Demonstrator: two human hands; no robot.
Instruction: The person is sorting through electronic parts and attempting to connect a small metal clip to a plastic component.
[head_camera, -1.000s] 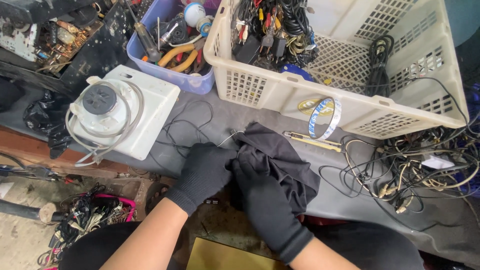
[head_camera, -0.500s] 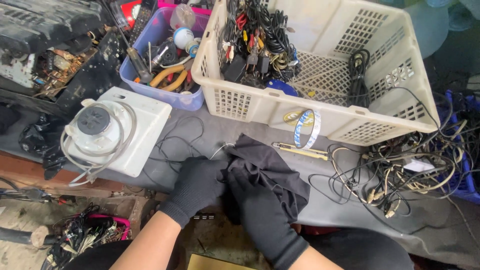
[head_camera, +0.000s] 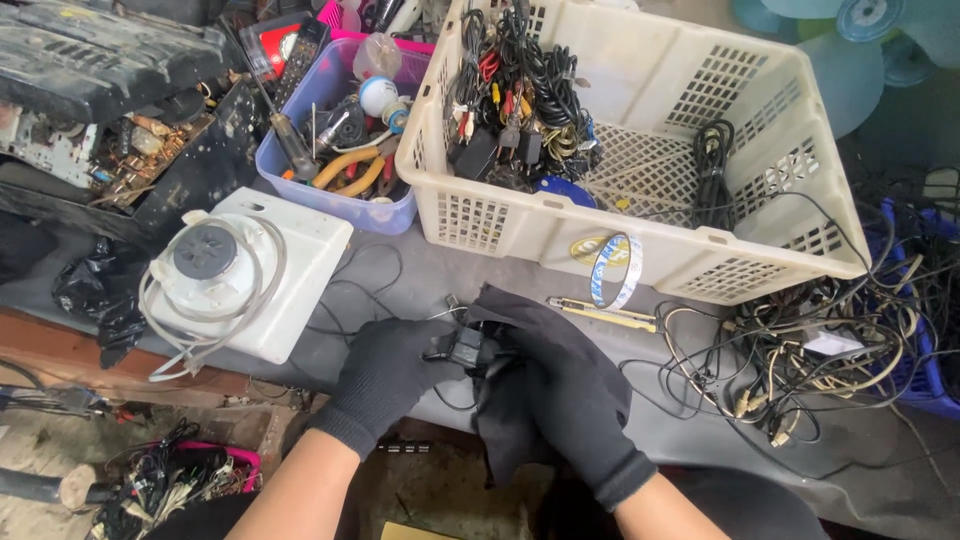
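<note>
Black cloth (head_camera: 545, 395) lies at the lower middle of the frame, on the near edge of the grey counter (head_camera: 420, 275). Both hands wear black gloves. The left hand (head_camera: 385, 375) closes its grip around a small black adapter (head_camera: 468, 347), and the right hand (head_camera: 570, 400) presses the cloth against this adapter, fingers curled. Just left stands a white square appliance (head_camera: 245, 270) with a cord wound on it. Behind, in the upper middle, a cream plastic basket (head_camera: 640, 235) holds cables. Loose wires (head_camera: 800, 360) lie at the right.
</note>
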